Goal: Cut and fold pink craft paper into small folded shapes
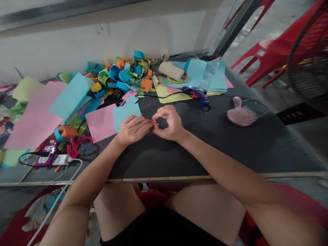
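Dark grey tabletop (159, 164) is overhung by the left hand (134, 130) and the right hand (167, 123), which are met at the fingertips (148, 124). The right thumb and forefinger are bent into a ring; the left fingers are laid side by side, their thumb hidden. Whether anything is pinched where the tips meet cannot be told.

At 10 o'clock from that meeting point, a light blue sheet (125, 113) is partly covered by the left hand, though contact cannot be judged. Its left edge is lapped over a pink sheet (99, 123) at 9 o'clock. At 2 o'clock a blue glue gun (203, 99) is laid on its side, its trigger coloured orange. At 11 o'clock curled paper pieces (123, 75) are heaped in blue, green and orange. Between 12 and 1 a beige roll (170, 70) is rested on paper.

Farther out at 3 o'clock, a pink hairbrush (241, 117) is placed bristles up. Between 8 and 9, a fuzzy magenta strand (74, 148) and a purple device (48, 150) are seen. Beyond the tabletop, at 2 o'clock, a red chair (275, 51) is partly hidden by a fan (311, 51)
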### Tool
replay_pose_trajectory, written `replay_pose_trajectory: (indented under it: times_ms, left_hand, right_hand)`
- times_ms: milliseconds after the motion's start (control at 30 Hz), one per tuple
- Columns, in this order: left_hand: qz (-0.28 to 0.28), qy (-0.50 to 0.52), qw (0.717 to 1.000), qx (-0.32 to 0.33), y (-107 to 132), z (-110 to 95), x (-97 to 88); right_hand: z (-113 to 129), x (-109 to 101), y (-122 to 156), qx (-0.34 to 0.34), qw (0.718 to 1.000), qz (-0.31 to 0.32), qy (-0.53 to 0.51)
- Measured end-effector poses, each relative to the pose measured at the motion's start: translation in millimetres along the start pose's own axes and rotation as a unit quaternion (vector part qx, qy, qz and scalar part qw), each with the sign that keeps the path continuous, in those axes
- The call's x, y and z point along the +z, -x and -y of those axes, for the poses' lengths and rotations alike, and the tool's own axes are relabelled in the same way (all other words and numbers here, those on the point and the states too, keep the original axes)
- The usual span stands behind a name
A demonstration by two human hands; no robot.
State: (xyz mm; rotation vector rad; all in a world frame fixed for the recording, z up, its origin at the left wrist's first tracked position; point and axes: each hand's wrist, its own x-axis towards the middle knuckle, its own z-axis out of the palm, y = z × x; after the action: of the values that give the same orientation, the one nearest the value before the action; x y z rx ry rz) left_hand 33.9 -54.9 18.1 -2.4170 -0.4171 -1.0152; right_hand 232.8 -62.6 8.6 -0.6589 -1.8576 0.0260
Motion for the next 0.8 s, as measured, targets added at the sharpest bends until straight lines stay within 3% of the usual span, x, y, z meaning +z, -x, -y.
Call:
replay_pose_trajectory:
  times_ms: [167,333,800]
  left_hand:
    - [0.018,0.021,0.999,-0.044,2.1,-1.6,1.9]
    - [-0.028,0.019,0.999,-0.035,-1.1,-3.5,1.5]
    - [-0.063,0.034,0.991,-0.110,-7.1,-5.7,-2.3]
  right_hand:
    - [-3.5,0.0,1.2,0.000,1.000,0.018,0.009]
    - [-4.4,2.7,1.4,-0.015,1.000,0.011,0.008]
    - [-2.4,3.5,-2.6,0.008,0.999,-0.018,0.038]
